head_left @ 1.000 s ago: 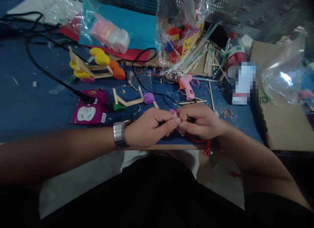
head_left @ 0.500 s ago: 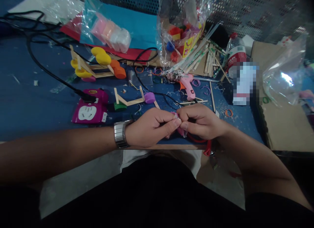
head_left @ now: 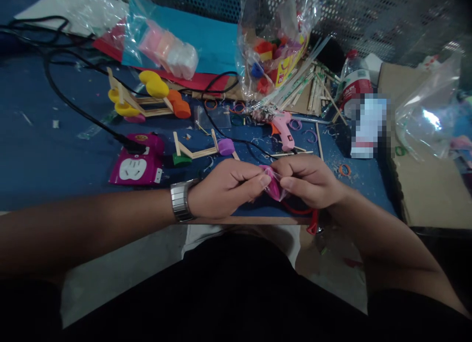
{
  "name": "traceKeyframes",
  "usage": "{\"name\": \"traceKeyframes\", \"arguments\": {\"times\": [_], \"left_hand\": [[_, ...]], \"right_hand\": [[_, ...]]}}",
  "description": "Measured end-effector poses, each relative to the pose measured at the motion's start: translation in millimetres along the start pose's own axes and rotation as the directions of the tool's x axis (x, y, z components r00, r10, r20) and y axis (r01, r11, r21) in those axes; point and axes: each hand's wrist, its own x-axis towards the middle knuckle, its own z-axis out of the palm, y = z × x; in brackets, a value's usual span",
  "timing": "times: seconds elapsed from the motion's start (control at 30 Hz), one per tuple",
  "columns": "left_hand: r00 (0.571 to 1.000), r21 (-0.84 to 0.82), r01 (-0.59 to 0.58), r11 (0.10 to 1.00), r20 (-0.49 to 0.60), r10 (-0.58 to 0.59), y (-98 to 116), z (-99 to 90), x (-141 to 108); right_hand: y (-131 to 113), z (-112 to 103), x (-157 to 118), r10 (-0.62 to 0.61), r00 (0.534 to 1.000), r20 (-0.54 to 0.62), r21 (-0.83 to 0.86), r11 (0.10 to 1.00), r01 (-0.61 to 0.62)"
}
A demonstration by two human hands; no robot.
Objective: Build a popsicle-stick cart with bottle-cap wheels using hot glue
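A small clear plastic packet with something bright pink inside is stretched between my two hands over the table's front edge. My left hand pinches its left side between thumb and forefinger. On the other side, my right hand grips the packet with thumb and curled fingers. Just beyond my hands lie a pink glue gun and a stick figure with a purple piece and a green piece.
A magenta power socket with a black cable sits left. Yellow and orange pieces on sticks stand behind it. Bagged colored pieces, a bottle and cardboard lie farther back and right.
My hands have moved slightly apart, with the right one shifting right. More of the pink packet now shows between them.
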Motion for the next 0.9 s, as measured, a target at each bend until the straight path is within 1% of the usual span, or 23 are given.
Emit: {"name": "traceKeyframes", "arguments": {"times": [0.2, 0.33, 0.4, 0.47, 0.5, 0.53, 0.57, 0.63, 0.73, 0.8, 0.9], "left_hand": [[0.994, 0.075, -0.096, 0.993, -0.042, 0.099, -3.5, -2.6, 2.1], [0.98, 0.144, -0.18, 0.973, -0.066, 0.19, -6.6, -4.0, -0.2], [0.954, 0.201, -0.236, 0.951, -0.136, 0.266, -11.0, -3.6, -1.1], [0.908, 0.288, -0.274, 0.917, -0.235, 0.346, -17.1, -2.6, -0.8], [0.886, 0.342, -0.287, 0.895, -0.26, 0.384, -20.1, -2.1, -0.2], [0.876, 0.393, -0.288, 0.873, -0.259, 0.406, -22.7, -1.5, 0.3], [0.878, 0.435, -0.286, 0.854, -0.238, 0.415, -24.7, -0.8, 0.8], [0.901, 0.488, -0.259, 0.834, -0.188, 0.39, -26.1, 0.6, 0.9], [0.926, 0.498, -0.22, 0.839, -0.165, 0.34, -23.1, 2.2, -0.1], [0.926, 0.491, -0.228, 0.841, -0.159, 0.343, -20.3, 2.3, -0.2], [0.912, 0.468, -0.268, 0.842, -0.16, 0.379, -18.6, 0.7, 1.5]], "right_hand": [[4.4, -0.6, -0.7, -0.032, 0.996, -0.084, 0.01, 0.999, 0.033], [5.3, -2.2, -0.6, -0.039, 0.996, -0.084, 0.003, 0.999, 0.04], [4.8, -2.9, -0.7, -0.037, 0.996, -0.086, 0.001, 0.999, 0.037], [4.4, -2.9, -1.0, -0.026, 0.996, -0.09, -0.003, 1.0, 0.025], [4.3, -2.6, -1.1, -0.017, 0.996, -0.093, -0.004, 1.0, 0.017], [4.2, -2.1, -1.1, -0.007, 0.996, -0.091, -0.002, 1.0, 0.007], [4.1, -1.5, -1.0, 0.003, 0.997, -0.082, 0.003, 1.0, -0.003], [3.8, -0.1, -0.3, 0.02, 0.998, -0.061, 0.012, 1.0, -0.019], [3.4, 1.0, 1.4, 0.012, 0.999, -0.041, 0.002, 1.0, -0.012], [3.6, 0.9, 2.1, -0.004, 0.999, -0.048, -0.012, 1.0, 0.003], [4.4, 0.0, 1.9, -0.017, 0.997, -0.075, -0.029, 0.999, 0.015]]}}
